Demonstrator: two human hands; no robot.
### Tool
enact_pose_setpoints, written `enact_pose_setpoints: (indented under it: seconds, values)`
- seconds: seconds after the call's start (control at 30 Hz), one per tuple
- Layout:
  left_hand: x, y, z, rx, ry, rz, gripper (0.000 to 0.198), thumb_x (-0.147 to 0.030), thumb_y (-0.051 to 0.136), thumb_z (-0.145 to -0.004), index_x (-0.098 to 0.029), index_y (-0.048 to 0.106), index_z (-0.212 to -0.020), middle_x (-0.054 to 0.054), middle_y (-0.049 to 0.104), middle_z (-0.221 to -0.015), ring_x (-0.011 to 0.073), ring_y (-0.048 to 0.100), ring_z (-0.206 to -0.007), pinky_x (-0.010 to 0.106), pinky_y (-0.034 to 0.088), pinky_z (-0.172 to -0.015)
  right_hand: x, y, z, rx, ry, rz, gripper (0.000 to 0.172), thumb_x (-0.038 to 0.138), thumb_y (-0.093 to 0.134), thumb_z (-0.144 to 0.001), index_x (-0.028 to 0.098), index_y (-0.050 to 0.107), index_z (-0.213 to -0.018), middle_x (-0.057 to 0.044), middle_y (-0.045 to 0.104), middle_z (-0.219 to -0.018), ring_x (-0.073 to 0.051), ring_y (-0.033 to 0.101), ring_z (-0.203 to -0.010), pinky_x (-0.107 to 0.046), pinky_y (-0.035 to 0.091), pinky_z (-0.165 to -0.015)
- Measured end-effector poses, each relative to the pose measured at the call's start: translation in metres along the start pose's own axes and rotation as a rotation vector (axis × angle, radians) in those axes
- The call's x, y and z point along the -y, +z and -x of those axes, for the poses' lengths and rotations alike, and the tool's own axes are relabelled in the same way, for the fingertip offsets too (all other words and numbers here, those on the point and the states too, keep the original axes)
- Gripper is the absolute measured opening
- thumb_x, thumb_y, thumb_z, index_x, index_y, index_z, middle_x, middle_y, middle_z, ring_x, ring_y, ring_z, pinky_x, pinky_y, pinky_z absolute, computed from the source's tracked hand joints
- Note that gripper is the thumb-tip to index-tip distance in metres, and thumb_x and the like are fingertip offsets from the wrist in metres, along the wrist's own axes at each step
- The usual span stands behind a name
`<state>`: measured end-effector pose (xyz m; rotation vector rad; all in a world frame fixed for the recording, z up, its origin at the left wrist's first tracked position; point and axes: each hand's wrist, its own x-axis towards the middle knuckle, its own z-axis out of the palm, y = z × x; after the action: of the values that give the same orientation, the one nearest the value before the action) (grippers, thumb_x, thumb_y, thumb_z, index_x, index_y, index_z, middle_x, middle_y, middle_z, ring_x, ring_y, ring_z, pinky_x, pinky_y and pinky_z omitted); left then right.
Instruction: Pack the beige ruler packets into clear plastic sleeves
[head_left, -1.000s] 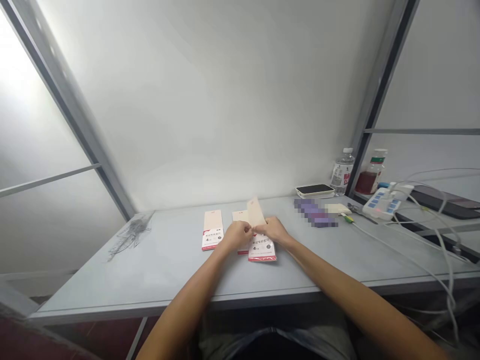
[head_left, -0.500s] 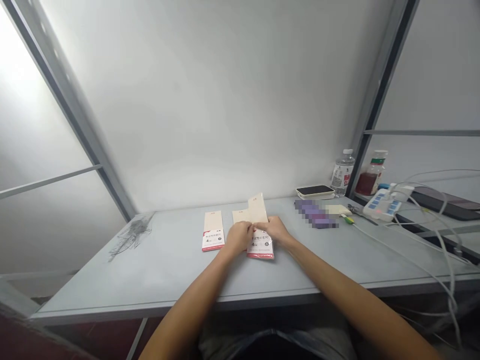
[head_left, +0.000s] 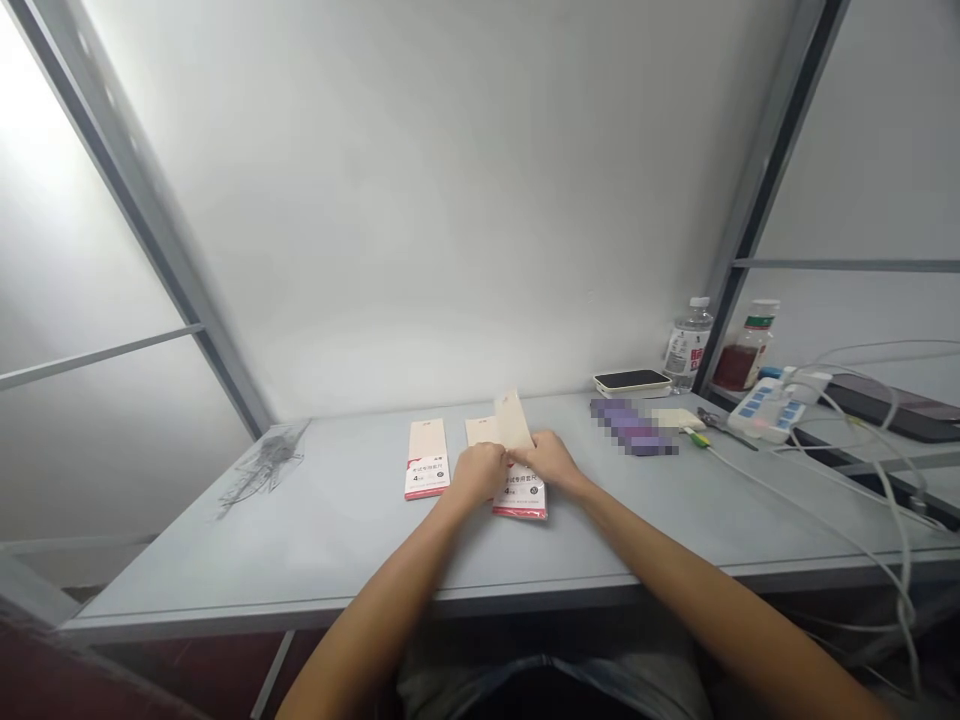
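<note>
A cream ruler set packet point(head_left: 519, 498) with a white and red label is between my two hands, in clear wrapping, its upper part tilted up from the desk. My left hand point(head_left: 480, 472) is closed at its left edge, fingertips pinched near the middle. My right hand point(head_left: 553, 462) grips the right side, its thumb across the front above the label. Behind my left hand lies another cream packet point(head_left: 480, 431), mostly covered. Further left, a third ruler set packet point(head_left: 427, 460) rests flat on the desk, touched by neither hand.
On the grey desk point(head_left: 337, 560), dark scribble-like marks point(head_left: 270, 460) show at the left. To the right are a phone point(head_left: 632, 381), a blurred purple item point(head_left: 630, 427), scissors point(head_left: 724, 425), a bottle point(head_left: 687, 345), a jar point(head_left: 745, 350), a power strip point(head_left: 776, 405) and loose white cables point(head_left: 832, 535).
The upper part of the held packet has leaned slightly left and turned. Both hands stay on it in nearly the same place. The view has shifted slightly.
</note>
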<state>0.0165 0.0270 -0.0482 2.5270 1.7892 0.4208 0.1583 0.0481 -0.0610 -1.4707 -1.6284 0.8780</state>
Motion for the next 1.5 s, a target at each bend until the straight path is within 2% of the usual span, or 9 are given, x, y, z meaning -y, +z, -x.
enact_pose_setpoints:
  seconds: [0.47,0.63,0.73,0.9,1.07,1.27,1.33,1.43,1.5]
  values:
    - [-0.004,0.011,-0.002,-0.077,-0.089,0.009,0.021,-0.018,0.038,-0.079,-0.016,0.058,-0.074,0.009,0.062,-0.082,0.0189,0.057,-0.072,0.028,0.037,-0.062,0.003,0.001,0.002,0.023,0.031,-0.118,0.015,0.026,0.061,-0.057,0.012,0.058,-0.054,-0.003,0.061,-0.055,-0.016,0.056,-0.052,-0.020,0.035,-0.039]
    - [-0.003,0.006,-0.001,-0.134,-0.115,0.049,0.025,-0.027,0.034,-0.085,-0.018,0.058,-0.084,0.006,0.062,-0.086,0.0160,0.056,-0.073,0.026,0.037,-0.062,0.005,0.000,0.003,0.014,0.061,-0.319,0.016,0.026,0.063,-0.058,0.010,0.062,-0.063,-0.007,0.065,-0.063,-0.018,0.059,-0.056,-0.022,0.041,-0.044]
    - [0.000,0.000,0.001,-0.199,-0.138,0.102,0.025,-0.032,0.034,-0.086,-0.020,0.055,-0.093,0.005,0.061,-0.093,0.0144,0.056,-0.076,0.025,0.038,-0.063,0.010,-0.001,0.004,0.034,0.061,-0.407,0.019,0.027,0.064,-0.060,0.010,0.064,-0.069,-0.008,0.068,-0.072,-0.019,0.062,-0.063,-0.023,0.045,-0.049]
    - [0.014,-0.005,-0.002,-0.293,-0.223,0.366,0.021,-0.031,0.037,-0.084,-0.019,0.054,-0.082,0.003,0.062,-0.085,0.0136,0.056,-0.075,0.025,0.040,-0.064,0.014,-0.006,0.005,0.059,0.047,-0.526,0.023,0.029,0.069,-0.060,0.010,0.066,-0.073,-0.010,0.069,-0.076,-0.021,0.064,-0.067,-0.026,0.048,-0.054]
    - [0.024,-0.004,-0.007,-0.180,-0.308,0.774,0.020,-0.032,0.041,-0.081,-0.016,0.053,-0.080,0.004,0.063,-0.081,0.0098,0.058,-0.061,0.021,0.044,-0.055,0.012,-0.011,0.005,0.116,0.011,-0.588,0.028,0.034,0.070,-0.061,0.010,0.066,-0.073,-0.011,0.069,-0.076,-0.021,0.064,-0.066,-0.029,0.049,-0.058]
    - [0.022,-0.008,-0.004,-0.262,-0.299,0.796,0.025,-0.024,0.043,-0.078,-0.021,0.045,-0.103,0.003,0.059,-0.093,0.0075,0.057,-0.061,0.019,0.044,-0.052,0.014,-0.011,0.006,0.135,0.008,-0.594,0.029,0.036,0.069,-0.063,0.010,0.066,-0.075,-0.011,0.069,-0.074,-0.021,0.064,-0.065,-0.028,0.049,-0.057]
    - [0.021,-0.009,-0.003,-0.265,-0.254,0.785,0.022,-0.022,0.044,-0.077,-0.022,0.047,-0.099,0.003,0.057,-0.099,0.0082,0.057,-0.070,0.019,0.044,-0.056,0.014,-0.010,0.005,0.131,0.000,-0.593,0.029,0.036,0.068,-0.064,0.009,0.065,-0.075,-0.011,0.069,-0.075,-0.020,0.063,-0.065,-0.028,0.048,-0.057]
    - [0.018,-0.010,-0.004,-0.179,-0.197,0.814,0.010,-0.024,0.045,-0.077,-0.018,0.051,-0.081,0.003,0.058,-0.093,0.0100,0.056,-0.075,0.020,0.045,-0.061,0.013,-0.011,0.004,0.150,-0.021,-0.590,0.032,0.038,0.067,-0.066,0.008,0.065,-0.077,-0.012,0.068,-0.077,-0.020,0.063,-0.066,-0.028,0.048,-0.058]
    - [0.017,-0.009,-0.004,-0.110,-0.158,0.893,0.018,-0.033,0.044,-0.079,-0.017,0.051,-0.076,0.004,0.059,-0.085,0.0113,0.056,-0.074,0.022,0.045,-0.061,0.012,-0.012,0.004,0.181,-0.030,-0.581,0.034,0.040,0.067,-0.065,0.008,0.065,-0.076,-0.012,0.068,-0.076,-0.020,0.063,-0.066,-0.028,0.048,-0.058]
